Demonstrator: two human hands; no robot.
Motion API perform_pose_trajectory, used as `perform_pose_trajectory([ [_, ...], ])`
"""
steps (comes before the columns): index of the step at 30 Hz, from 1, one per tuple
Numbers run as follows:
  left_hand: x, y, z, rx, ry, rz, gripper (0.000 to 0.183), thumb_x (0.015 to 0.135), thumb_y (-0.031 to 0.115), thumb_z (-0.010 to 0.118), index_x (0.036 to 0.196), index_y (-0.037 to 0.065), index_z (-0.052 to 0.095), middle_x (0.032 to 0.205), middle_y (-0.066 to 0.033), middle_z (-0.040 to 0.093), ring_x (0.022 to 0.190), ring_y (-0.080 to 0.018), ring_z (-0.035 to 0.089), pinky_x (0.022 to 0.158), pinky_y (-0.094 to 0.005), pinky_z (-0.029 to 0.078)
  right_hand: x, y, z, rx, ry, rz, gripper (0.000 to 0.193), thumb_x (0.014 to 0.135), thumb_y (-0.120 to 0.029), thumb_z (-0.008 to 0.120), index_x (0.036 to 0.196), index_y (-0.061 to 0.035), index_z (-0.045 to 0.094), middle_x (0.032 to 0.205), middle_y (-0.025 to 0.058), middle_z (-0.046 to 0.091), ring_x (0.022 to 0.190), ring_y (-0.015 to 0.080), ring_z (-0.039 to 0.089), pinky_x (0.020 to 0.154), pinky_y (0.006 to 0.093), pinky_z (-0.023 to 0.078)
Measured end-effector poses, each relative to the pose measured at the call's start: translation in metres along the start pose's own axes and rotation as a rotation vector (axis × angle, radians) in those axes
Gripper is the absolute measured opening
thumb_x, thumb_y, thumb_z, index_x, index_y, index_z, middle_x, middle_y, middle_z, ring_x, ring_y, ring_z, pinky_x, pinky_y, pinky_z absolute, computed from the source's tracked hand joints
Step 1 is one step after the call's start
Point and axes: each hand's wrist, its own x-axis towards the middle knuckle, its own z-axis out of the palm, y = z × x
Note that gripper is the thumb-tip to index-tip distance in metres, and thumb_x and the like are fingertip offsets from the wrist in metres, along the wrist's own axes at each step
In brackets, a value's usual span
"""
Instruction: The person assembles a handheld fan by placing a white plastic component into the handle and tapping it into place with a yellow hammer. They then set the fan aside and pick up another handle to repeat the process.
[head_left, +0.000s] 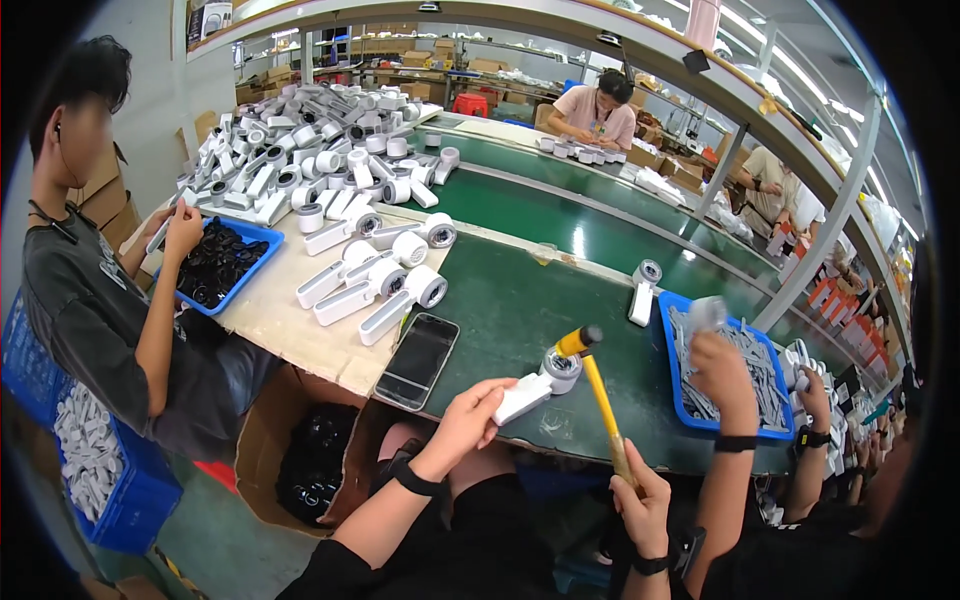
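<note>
My left hand (470, 415) grips the white handle of a small handheld fan (521, 398), which lies tilted on the green table with its round grey head away from me. My right hand (643, 500) is closed round the yellow handle of a hammer (606, 400). The hammer's yellow and black head is right at the fan's round head in this view; whether they touch I cannot tell. A phone (419, 360) lies left of my left hand. Several finished-looking white fans (352, 285) lie in rows beyond it, and another fan (643, 293) stands farther right.
A blue tray (684, 418) of grey strips stands at right; a co-worker's hand (722, 375) holds a blurred fan there. At left, another person sits by a blue tray (262, 235) of black parts. Behind is a large fan pile (300, 150). A cardboard box (262, 450) stands below the table.
</note>
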Motion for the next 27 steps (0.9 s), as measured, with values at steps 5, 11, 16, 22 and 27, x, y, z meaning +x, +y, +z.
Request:
perform_pose_trajectory([
  [5,-0.007,0.010,-0.013,-0.688,-0.115,-0.406,0.042,0.103,0.027,0.056,0.138,0.005,0.048,0.091,-0.0046,0.059,0.068,-0.0109,0.058,0.052,-0.0240,0.044,-0.004,-0.005,-0.001,0.022,-0.044,-0.007,0.058,0.085,0.006,0.066,0.141,-0.0025,0.055,0.078,0.0004,0.056,0.063,0.0053,0.050,0.056,0.0219,0.042],
  [11,-0.010,0.013,0.007,0.613,0.408,0.279,0.023,0.077,0.018,0.081,0.093,0.006,0.070,0.087,-0.0096,0.062,0.088,-0.0305,0.062,0.079,-0.0391,0.051,0.005,-0.019,0.007,-0.271,-0.165,-0.222,0.054,0.086,0.003,0.068,0.139,-0.0044,0.057,0.081,0.0118,0.058,0.066,0.0194,0.055,0.063,0.0291,0.046],
  [16,-0.003,0.000,0.002,0.580,0.374,0.332,0.021,0.076,0.018,0.080,0.089,0.007,0.068,0.084,-0.0077,0.063,0.083,-0.0292,0.061,0.071,-0.0393,0.051,0.004,-0.025,0.015,-0.322,-0.080,-0.428,0.054,0.086,0.004,0.068,0.138,-0.0046,0.057,0.081,0.0127,0.057,0.066,0.0254,0.056,0.063,0.0317,0.047],
  [22,-0.002,-0.007,0.004,0.523,0.381,0.365,0.021,0.075,0.016,0.082,0.089,0.006,0.070,0.080,-0.0079,0.061,0.079,-0.0282,0.061,0.070,-0.0393,0.049,0.000,-0.025,0.010,-0.452,-0.172,-0.310,0.054,0.086,0.002,0.067,0.138,-0.0087,0.058,0.080,0.0132,0.057,0.063,0.0285,0.057,0.060,0.0350,0.048],
  [27,-0.001,-0.008,0.005,0.523,0.388,0.358,0.022,0.075,0.018,0.082,0.089,0.006,0.070,0.080,-0.0068,0.061,0.079,-0.0273,0.061,0.069,-0.0381,0.049,0.007,-0.013,0.020,-0.397,-0.183,-0.289,0.052,0.086,0.003,0.067,0.136,-0.0069,0.059,0.076,0.0128,0.053,0.061,0.0283,0.054,0.059,0.0342,0.045],
])
